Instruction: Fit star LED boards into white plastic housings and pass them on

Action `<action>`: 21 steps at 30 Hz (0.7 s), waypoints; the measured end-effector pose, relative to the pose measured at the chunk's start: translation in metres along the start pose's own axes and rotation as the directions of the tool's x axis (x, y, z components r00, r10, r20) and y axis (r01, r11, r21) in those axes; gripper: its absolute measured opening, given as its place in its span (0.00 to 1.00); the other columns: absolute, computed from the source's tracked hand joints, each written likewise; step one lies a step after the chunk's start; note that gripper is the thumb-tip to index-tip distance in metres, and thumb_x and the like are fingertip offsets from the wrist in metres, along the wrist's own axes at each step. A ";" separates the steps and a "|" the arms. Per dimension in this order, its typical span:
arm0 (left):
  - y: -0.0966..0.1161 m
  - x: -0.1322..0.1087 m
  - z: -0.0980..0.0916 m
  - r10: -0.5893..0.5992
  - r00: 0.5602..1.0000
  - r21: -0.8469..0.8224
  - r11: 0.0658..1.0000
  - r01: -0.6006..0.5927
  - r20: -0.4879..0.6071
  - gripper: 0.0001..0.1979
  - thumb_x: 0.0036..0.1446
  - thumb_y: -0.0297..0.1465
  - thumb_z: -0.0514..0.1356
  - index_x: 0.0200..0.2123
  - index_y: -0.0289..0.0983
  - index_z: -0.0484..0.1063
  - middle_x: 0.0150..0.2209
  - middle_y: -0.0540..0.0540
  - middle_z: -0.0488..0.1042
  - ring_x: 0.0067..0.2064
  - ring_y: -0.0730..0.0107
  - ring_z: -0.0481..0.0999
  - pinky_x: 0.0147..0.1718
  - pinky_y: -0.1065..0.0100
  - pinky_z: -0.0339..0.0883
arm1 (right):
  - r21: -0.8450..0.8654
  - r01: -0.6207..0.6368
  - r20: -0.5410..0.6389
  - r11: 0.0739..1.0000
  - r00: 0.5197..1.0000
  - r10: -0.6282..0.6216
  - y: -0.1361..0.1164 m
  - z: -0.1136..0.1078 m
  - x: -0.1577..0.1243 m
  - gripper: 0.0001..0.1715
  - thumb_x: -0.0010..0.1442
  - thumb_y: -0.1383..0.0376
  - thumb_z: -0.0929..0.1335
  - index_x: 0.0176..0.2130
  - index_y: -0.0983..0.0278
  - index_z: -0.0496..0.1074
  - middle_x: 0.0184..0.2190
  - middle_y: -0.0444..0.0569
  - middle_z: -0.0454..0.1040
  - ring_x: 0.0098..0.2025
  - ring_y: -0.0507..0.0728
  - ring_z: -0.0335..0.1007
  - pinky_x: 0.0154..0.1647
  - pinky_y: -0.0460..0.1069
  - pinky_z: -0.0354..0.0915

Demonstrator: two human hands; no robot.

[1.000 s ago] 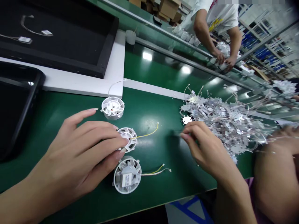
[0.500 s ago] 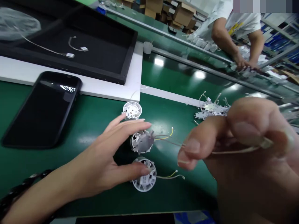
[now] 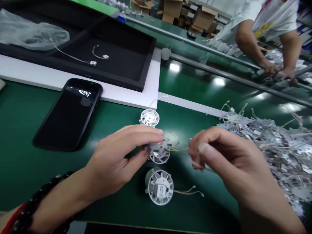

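Note:
My left hand (image 3: 117, 159) is closed on the middle white finned round housing (image 3: 159, 151), thumb and fingers gripping its left side, with a grey star-shaped plate on top of it. My right hand (image 3: 219, 156) is pinched shut on thin wires (image 3: 180, 149) that run from that housing. A second white housing (image 3: 149, 117) stands just behind on the green mat. A third housing (image 3: 159, 186), with a label and loose wires, lies in front, untouched.
A heap of grey star-shaped plates with wires (image 3: 273, 143) lies at the right. A black phone (image 3: 69, 113) lies at the left. Behind it sit a white board (image 3: 122, 92) and a black tray (image 3: 104, 48). Another person's hands (image 3: 275, 70) work across the conveyor.
My right hand has dropped from close to the camera down to the mat, beside the middle housing. My left hand has closed on that housing. The view has shifted left.

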State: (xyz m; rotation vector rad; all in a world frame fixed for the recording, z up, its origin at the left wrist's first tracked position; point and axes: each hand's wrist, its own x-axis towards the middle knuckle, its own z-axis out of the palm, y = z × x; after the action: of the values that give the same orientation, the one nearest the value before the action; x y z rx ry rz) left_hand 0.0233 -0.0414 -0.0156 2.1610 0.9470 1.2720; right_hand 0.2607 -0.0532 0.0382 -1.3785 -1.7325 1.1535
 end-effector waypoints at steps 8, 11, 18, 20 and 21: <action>0.002 -0.003 0.000 0.091 0.996 -0.027 0.995 -0.091 -0.007 0.15 0.62 0.16 0.60 0.42 0.41 0.77 0.56 0.48 0.73 0.50 0.75 0.80 0.51 0.77 0.75 | 0.143 -0.184 0.308 0.973 0.942 0.133 -0.007 0.017 0.007 0.06 0.67 0.58 0.71 0.42 0.56 0.77 0.34 0.41 0.76 0.34 0.50 0.71 0.32 0.41 0.68; 0.004 -0.002 -0.002 0.040 0.999 -0.088 0.995 -0.038 0.021 0.17 0.62 0.16 0.58 0.44 0.43 0.78 0.56 0.50 0.74 0.51 0.73 0.80 0.51 0.77 0.75 | 0.229 -0.194 0.284 0.954 0.951 0.125 -0.005 0.019 0.009 0.05 0.65 0.59 0.72 0.38 0.58 0.76 0.31 0.40 0.74 0.31 0.48 0.68 0.31 0.41 0.66; 0.000 0.009 -0.004 -0.418 0.819 -0.697 0.445 0.563 0.394 0.18 0.68 0.36 0.62 0.59 0.48 0.71 0.42 0.48 0.82 0.37 0.66 0.85 0.36 0.71 0.82 | 0.240 -0.174 0.180 0.955 0.975 0.132 -0.004 0.022 0.009 0.08 0.61 0.60 0.75 0.35 0.62 0.76 0.28 0.42 0.75 0.30 0.50 0.69 0.31 0.43 0.65; -0.002 0.011 -0.004 -0.402 0.753 -0.734 0.238 0.636 0.521 0.17 0.63 0.38 0.66 0.54 0.43 0.76 0.37 0.47 0.82 0.35 0.64 0.85 0.35 0.70 0.82 | 0.243 -0.211 0.215 0.947 0.964 0.159 -0.006 0.022 0.010 0.09 0.60 0.59 0.76 0.35 0.62 0.77 0.28 0.43 0.76 0.29 0.50 0.69 0.29 0.44 0.65; -0.003 0.012 -0.003 -0.398 0.723 -0.725 0.178 0.665 0.565 0.15 0.61 0.37 0.68 0.50 0.41 0.78 0.35 0.46 0.82 0.34 0.65 0.85 0.35 0.71 0.82 | 0.252 -0.224 0.243 0.941 0.956 0.163 -0.006 0.021 0.010 0.09 0.60 0.59 0.76 0.35 0.62 0.78 0.29 0.43 0.76 0.30 0.51 0.70 0.29 0.44 0.66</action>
State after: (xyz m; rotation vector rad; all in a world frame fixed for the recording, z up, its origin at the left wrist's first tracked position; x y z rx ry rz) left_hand 0.0234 -0.0304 -0.0091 0.8761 0.5572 0.7653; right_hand 0.2370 -0.0495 0.0342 -1.3090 -1.5277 1.6460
